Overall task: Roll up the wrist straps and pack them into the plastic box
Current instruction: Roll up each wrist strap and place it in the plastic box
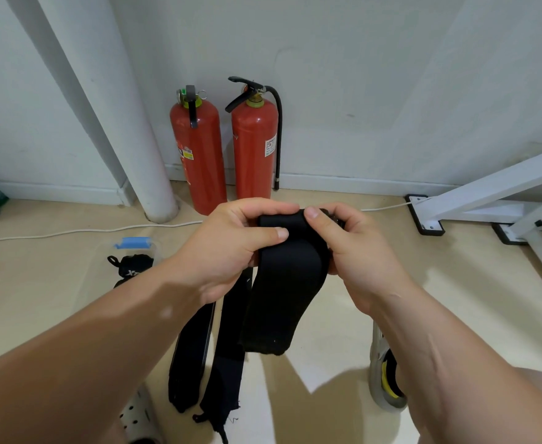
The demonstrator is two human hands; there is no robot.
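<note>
A black wrist strap [282,293] hangs in mid-air in front of me. My left hand [231,248] and my right hand [356,251] both grip its upper end, thumbs pressed on the top of the partly rolled part. Its free tail dangles down toward the floor. Two more black straps [196,350] [228,363] lie flat on the beige floor below. To the left stands a clear plastic box [154,251] with a blue clip [134,242], and a rolled black strap [130,265] sits in it; my left forearm hides the box's near side.
Two red fire extinguishers [199,155] [254,149] stand against the wall ahead, beside a white pipe [128,129]. A white cable [80,231] runs across the floor. White table legs [487,200] are at the right. A shoe [386,376] is by my right arm.
</note>
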